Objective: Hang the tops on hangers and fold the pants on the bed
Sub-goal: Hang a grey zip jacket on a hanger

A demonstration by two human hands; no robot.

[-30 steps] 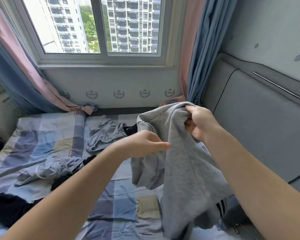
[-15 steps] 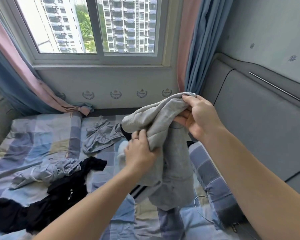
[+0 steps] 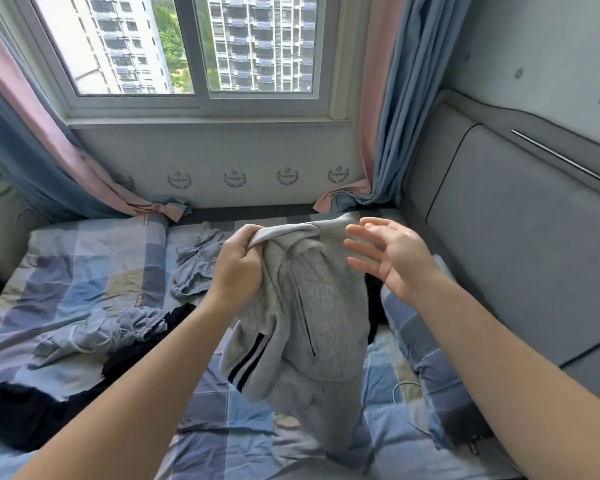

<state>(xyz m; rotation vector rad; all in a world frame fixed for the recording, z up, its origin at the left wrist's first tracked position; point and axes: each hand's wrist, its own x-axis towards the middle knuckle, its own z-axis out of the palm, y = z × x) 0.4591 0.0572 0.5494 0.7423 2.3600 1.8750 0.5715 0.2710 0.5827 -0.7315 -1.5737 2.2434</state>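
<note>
The left hand (image 3: pixel 237 271) is bunched tight around the top band of a soft, fleecy grey garment (image 3: pixel 319 306) with two black stripes and a zipped pocket, which hangs in limp folds from that fist over the checked bed (image 3: pixel 83 258). The right hand (image 3: pixel 395 261) hovers just beside the garment's other top corner, fingers spread and holding nothing. Crumpled blue clothes (image 3: pixel 194 268) and a black garment (image 3: pixel 24 414) lie on the sheet to the left, a checked pillow (image 3: pixel 433 368) to the right.

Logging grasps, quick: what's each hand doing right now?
Left hand: grips the grey garment by its top edge.
Right hand: open, fingers spread, holding nothing.
</note>
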